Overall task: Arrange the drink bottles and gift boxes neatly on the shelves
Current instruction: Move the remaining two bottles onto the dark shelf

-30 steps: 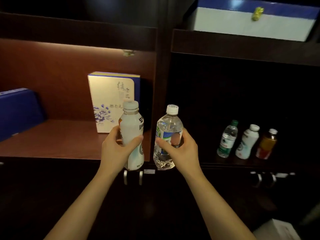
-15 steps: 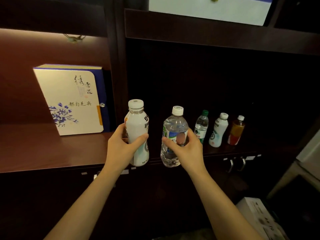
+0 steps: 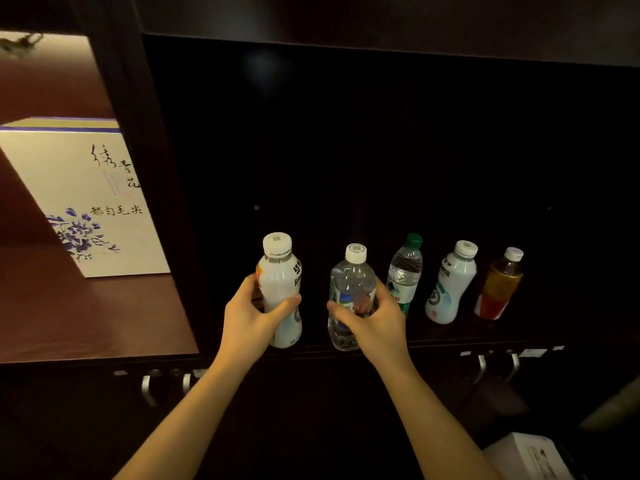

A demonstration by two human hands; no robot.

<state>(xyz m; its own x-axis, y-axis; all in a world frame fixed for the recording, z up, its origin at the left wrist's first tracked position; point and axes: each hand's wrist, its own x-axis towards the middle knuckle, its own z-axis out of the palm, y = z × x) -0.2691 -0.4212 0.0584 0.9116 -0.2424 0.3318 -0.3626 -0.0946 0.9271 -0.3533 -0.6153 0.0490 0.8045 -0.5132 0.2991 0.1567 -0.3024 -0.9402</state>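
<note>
My left hand [image 3: 251, 320] grips a white milk-drink bottle [image 3: 281, 282] upright at the front of the dark right-hand shelf [image 3: 450, 336]. Just to its right, my right hand [image 3: 375, 318] holds a clear water bottle [image 3: 351, 282] with a white cap, also upright. Both bottle bases are near the shelf's front edge; whether they touch it I cannot tell. Further right on that shelf stand a green-capped water bottle [image 3: 405, 268], a second white milk-drink bottle [image 3: 450, 282] and an amber tea bottle [image 3: 500, 284]. A cream gift box [image 3: 86, 202] with blue flowers stands on the lit left shelf [image 3: 86, 317].
A dark upright divider [image 3: 166, 188] separates the two shelf bays. Metal cabinet handles [image 3: 149, 389] sit below the left shelf, with a second pair of metal handles [image 3: 512, 365] below the right one. A white carton [image 3: 530, 455] lies on the floor at bottom right.
The view has swung right and both hands have carried their bottles from in front of the divider into the dark right bay, close to the row of three bottles.
</note>
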